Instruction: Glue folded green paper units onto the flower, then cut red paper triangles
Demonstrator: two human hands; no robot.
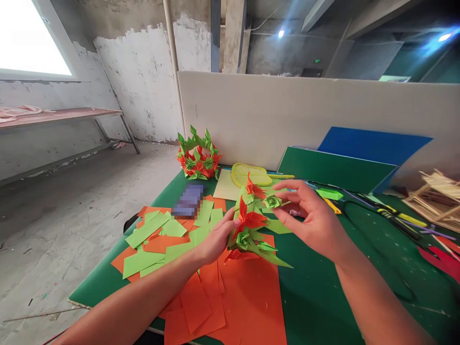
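Observation:
My left hand (217, 239) is closed on the left side of a folded-paper flower crown (253, 220) in orange and green, its thumb near an orange paper flower. A green paper rose (272, 201) is between the thumb and fingers of my right hand (309, 215), at the crown's upper right edge. Whether the rose is attached to the crown I cannot tell. Below the crown lies a large orange sheet (251, 292). Another orange and green paper crown (199, 158) stands upright at the table's far left corner.
Green and orange paper pieces (161, 239) are scattered on the green table (323, 292). Behind the crown lies a yellow fan-shaped item (251, 174). Green (338, 167) and blue boards (377, 146) lean on a pale partition (305, 108). Tools, a dark cable and a wooden stick frame (438, 199) occupy the right.

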